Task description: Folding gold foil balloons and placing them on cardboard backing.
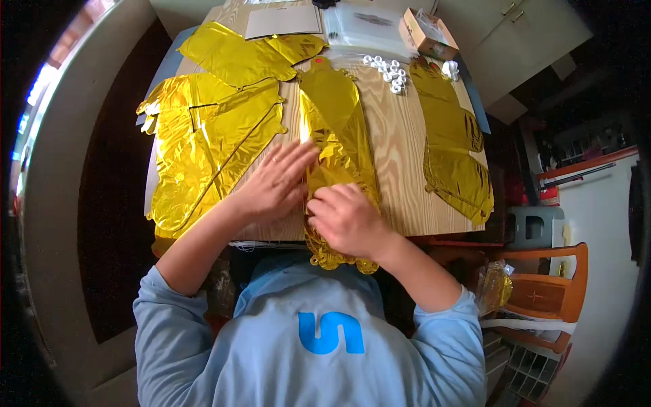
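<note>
A flat gold foil balloon [332, 102], narrow and folded lengthwise, lies in front of me with its near end hanging over the table's front edge. My left hand [274, 178] rests at its left edge, fingers stretched out and fingertips on the foil. Close beside it, my right hand [347, 218] presses on the near part of the same balloon. The right fingers are curled in at the foil's left edge, and their tips are partly hidden.
More flat gold foil balloons [186, 152] are spread on the left, and another foil balloon [451, 136] lies at right. Small white rolls [386, 71], clear plastic bags [366, 30], a cardboard box [428, 37] and a beige sheet [283, 22] sit at the back. A wooden chair [576, 285] stands right.
</note>
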Demonstrator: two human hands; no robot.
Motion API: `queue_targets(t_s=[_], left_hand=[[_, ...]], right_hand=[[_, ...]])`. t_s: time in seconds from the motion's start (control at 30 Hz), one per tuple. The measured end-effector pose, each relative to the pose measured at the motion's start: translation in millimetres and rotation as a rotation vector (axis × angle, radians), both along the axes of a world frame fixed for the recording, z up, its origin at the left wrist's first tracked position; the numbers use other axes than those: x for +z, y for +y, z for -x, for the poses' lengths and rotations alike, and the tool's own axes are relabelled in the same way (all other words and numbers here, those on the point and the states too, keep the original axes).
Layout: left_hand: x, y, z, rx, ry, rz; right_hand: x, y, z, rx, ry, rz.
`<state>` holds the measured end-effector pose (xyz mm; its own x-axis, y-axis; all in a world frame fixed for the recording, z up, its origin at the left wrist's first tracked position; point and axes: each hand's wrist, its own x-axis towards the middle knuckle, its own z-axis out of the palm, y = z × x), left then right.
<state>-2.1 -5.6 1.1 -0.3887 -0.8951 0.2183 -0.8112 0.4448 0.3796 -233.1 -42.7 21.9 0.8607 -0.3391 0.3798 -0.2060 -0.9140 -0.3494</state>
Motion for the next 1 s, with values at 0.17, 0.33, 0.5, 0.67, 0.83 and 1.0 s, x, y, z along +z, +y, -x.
queue_targets(t_s=[0.17,0.33,0.5,0.67,0.83,1.0], left_hand=[[4.2,-48.5,-19.6,0.014,-0.057,0.057],[-15.5,-100.0,-44.5,0.104,-0.345,0.031],[-23.2,-122.3,-54.1,0.114,-0.388,0.032],[-29.5,-115.0,-51.0,0.255,-0.199,0.117],[-21.2,-88.7,-31.4,0.225,-0.037,0.254],[-17.2,-76.7,-26.1,0.137,-0.117,0.131]], right_hand=[[-16.3,14.2,0.8,-0.058,0.032,0.125],[-19.4,22.5,-1.6,-0.049,0.061,0.191],[-22.4,28.5,5.4,-0.066,0.106,0.183],[-22.5,30.5,5.6,-0.076,0.1,0.158],[-11.0,24.3,2.9,-0.155,-0.021,0.038],[-7.6,16.5,-20.3,-0.111,0.015,0.121]])
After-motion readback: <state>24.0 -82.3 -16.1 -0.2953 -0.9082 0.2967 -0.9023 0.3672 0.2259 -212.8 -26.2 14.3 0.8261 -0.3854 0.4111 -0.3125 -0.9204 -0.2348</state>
